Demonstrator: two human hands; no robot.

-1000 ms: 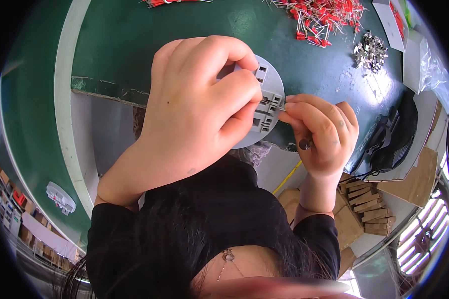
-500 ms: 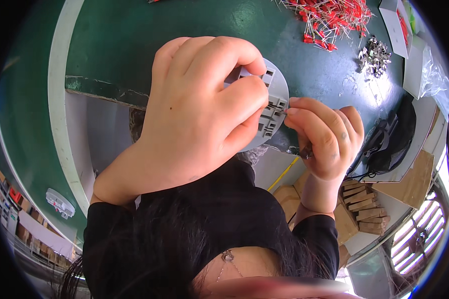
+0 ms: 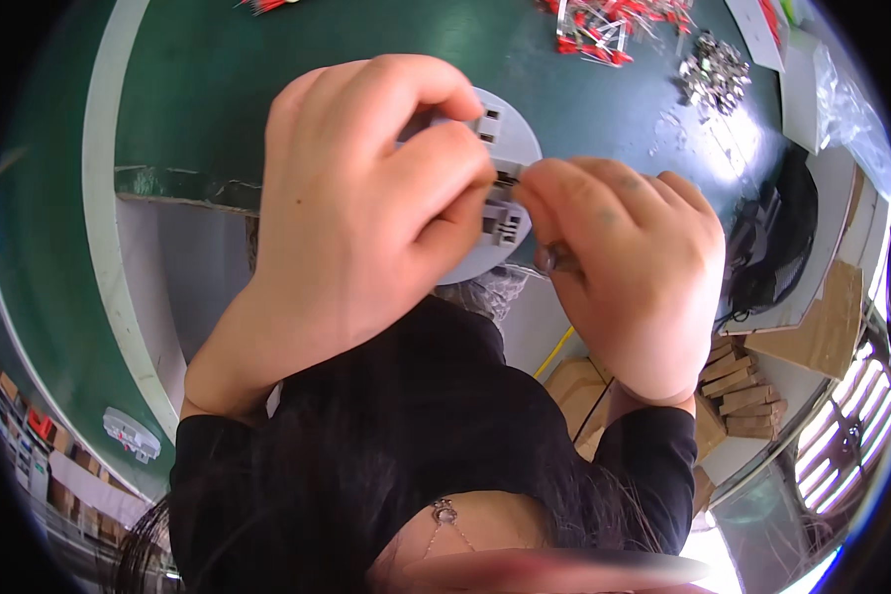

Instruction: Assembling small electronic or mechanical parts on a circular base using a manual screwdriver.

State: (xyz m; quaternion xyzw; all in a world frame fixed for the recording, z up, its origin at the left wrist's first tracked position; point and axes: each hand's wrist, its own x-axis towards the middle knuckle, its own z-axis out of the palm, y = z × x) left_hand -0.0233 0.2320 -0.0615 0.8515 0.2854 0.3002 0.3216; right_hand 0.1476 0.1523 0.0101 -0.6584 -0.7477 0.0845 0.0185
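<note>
My left hand (image 3: 366, 208) is closed on a grey round plastic base (image 3: 520, 139) with rectangular slots and small raised blocks, held at the table's near edge. Its thumb and index finger cover much of the base. My right hand (image 3: 639, 262) is closed too, its fingertips pinched at the base's right side, close to my left fingertips. What those fingertips pinch is hidden. A dark, rounded, shiny piece (image 3: 559, 259) shows between the right thumb and the curled fingers; its kind cannot be made out.
Red parts with long wire leads (image 3: 614, 25) lie heaped on the green table (image 3: 198, 99). Right of them sits a pile of small metal clips (image 3: 715, 74). A clear plastic bag (image 3: 851, 109) and a black mesh item (image 3: 777, 247) are at the right. Another grey device (image 3: 132, 434) lies at left.
My right hand has turned so its back faces up, and its fingertips have moved in nearer the left ones. Both hands and the base now appear farther left in view.
</note>
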